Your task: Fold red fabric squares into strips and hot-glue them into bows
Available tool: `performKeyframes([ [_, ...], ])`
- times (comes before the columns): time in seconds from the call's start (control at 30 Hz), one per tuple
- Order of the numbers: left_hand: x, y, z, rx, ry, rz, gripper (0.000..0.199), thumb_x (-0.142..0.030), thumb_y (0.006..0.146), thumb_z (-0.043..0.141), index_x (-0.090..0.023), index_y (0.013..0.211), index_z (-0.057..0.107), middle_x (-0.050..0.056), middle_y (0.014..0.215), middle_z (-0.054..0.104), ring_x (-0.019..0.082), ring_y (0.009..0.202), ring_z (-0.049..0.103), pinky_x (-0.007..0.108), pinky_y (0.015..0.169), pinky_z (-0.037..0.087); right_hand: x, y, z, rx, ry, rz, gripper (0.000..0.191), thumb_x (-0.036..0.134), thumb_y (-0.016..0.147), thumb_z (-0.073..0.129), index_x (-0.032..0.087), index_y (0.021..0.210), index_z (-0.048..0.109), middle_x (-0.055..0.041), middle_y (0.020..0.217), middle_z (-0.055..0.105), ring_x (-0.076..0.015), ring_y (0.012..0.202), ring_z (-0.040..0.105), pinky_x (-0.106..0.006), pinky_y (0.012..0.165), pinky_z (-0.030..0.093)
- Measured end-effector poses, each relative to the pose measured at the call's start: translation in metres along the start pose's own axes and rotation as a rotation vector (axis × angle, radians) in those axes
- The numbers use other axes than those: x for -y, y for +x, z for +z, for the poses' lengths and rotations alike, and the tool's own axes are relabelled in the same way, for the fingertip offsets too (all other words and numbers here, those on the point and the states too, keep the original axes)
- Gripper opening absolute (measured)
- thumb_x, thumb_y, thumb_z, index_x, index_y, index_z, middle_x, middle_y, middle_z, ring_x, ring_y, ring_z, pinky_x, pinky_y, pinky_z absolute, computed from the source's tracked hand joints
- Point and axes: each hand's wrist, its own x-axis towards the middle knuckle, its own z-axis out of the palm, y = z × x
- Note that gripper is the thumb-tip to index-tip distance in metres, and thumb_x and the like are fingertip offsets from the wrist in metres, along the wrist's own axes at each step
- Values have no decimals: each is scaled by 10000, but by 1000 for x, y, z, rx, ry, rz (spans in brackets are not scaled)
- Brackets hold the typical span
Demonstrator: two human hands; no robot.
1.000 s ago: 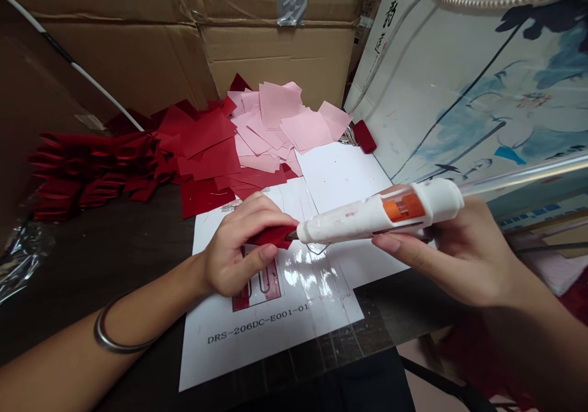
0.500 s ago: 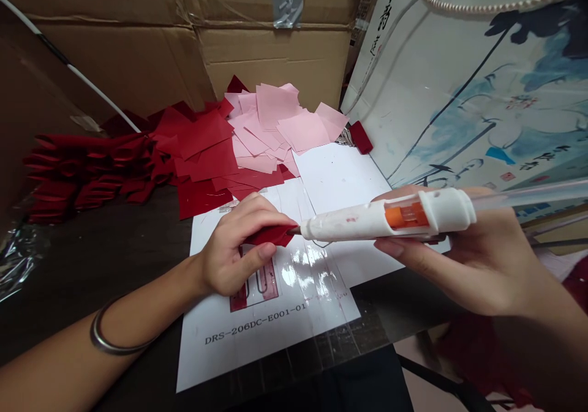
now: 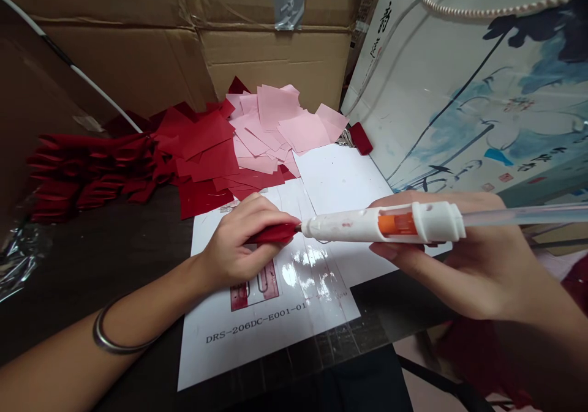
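Observation:
Pinched between the thumb and fingers of my left hand point(image 3: 243, 237) is a folded piece of red fabric point(image 3: 275, 234). My right hand point(image 3: 473, 265) grips a white hot glue gun point(image 3: 358, 223), with an orange part showing through its side opening and a clear glue stick point(image 3: 523, 215) running out of its back end. The gun's nozzle point(image 3: 298, 228) touches or nearly touches the right edge of the red fabric. Under both hands lies a printed white sheet point(image 3: 220, 363), shiny with clear tape or film, with a small picture partly hidden by my left hand.
Loose red squares point(image 3: 206, 136) and pink squares point(image 3: 275, 109) are heaped behind the sheets. Folded red pieces point(image 3: 92, 167) stand in rows at the left. A cardboard box point(image 3: 275, 60) closes off the back, and a painted white bag point(image 3: 441, 106) the right. A small red block point(image 3: 361, 138) sits beside it.
My left thumb has closed in on the red fabric. The glue gun has shifted slightly left and levelled out, its nozzle staying at the fabric's edge.

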Motion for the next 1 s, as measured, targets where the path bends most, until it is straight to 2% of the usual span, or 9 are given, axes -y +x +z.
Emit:
performKeyframes([
  [0.3,3,-1,1,-37,32,16,266,-21,806,602,-189,1003,663,33,806,678,152,729,556,304,673,466,-4,-3,1,-15,8,-5,105,119,800,657,219,813,628,-8,845,702,-131,625,622,-245,489,435],
  [0.67,6,-3,2,-85,47,88,306,16,789,638,-200,1004,667,29,820,690,150,754,577,319,680,468,-7,-6,2,-61,113,29,146,123,794,670,248,865,693,-32,820,716,-239,769,695,-321,573,521],
  [0.9,6,-2,2,-89,45,91,299,30,770,654,-185,976,675,37,816,688,152,757,584,316,672,474,-7,-7,1,-53,82,38,146,125,787,682,252,858,678,-9,850,721,-200,738,696,-299,599,527],
  [1.0,5,-2,3,-90,43,94,266,20,773,649,-177,951,666,38,803,687,152,750,589,321,678,480,-4,-8,2,-39,51,61,156,143,788,682,253,899,676,-4,876,730,-173,696,688,-274,560,516],
])
